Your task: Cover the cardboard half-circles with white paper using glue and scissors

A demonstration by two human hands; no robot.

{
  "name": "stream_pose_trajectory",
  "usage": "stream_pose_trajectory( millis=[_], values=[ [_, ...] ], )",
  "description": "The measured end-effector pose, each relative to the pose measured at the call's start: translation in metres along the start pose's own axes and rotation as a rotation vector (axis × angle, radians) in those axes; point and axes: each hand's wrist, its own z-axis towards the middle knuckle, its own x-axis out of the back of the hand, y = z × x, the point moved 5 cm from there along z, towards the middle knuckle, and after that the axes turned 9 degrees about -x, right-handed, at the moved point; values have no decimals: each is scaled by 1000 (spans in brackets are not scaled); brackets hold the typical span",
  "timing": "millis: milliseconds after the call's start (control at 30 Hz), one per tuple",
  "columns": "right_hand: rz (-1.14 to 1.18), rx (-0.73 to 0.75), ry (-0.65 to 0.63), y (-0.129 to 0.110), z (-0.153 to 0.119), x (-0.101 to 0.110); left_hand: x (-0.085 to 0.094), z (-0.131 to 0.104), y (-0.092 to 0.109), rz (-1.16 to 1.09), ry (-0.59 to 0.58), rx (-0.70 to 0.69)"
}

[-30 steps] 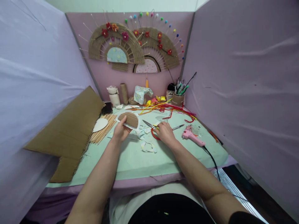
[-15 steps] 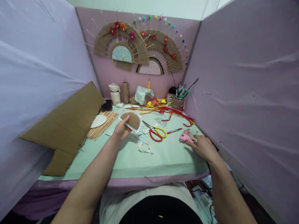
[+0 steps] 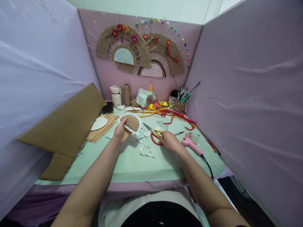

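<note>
The left hand [image 3: 120,132] pinches one half-round card [image 3: 131,122], brown board on white paper, by its lower edge above the tabletop [image 3: 132,164]. It looks light, thin and fairly stiff, though bendable; an edge hold suits it. Right of the card, the right hand [image 3: 169,141] rests on one pair of scissors [image 3: 155,134]; whether its grip has closed on the handles cannot be told. Farther right lies one pink glue gun [image 3: 190,143]. Left of the card sit a bundle of sticks [image 3: 103,129] and one cardboard sheet [image 3: 68,126].
</note>
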Motion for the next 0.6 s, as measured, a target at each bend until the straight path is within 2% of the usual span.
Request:
stream_pose_trajectory(
  millis=[133, 233, 333, 433, 533, 600],
  values=[
    [-61, -46, -93, -18, 31, -9, 5, 4, 6, -72, 50, -63],
    [-76, -44, -140, -16, 45, -12, 10, 7, 11, -109, 100, -115],
    [-71, -16, -135, -10, 47, -11, 12, 6, 14, -117, 129, -144],
    [-15, -19, -89, 1, 35, -7, 14, 5, 17, -110, 152, -185],
    [297, -46, -93, 13, 9, -2, 14, 5, 17, -102, 156, -225],
    [609, -3, -197, 14, -17, -2, 14, 5, 16, -86, 154, -238]
  ],
)
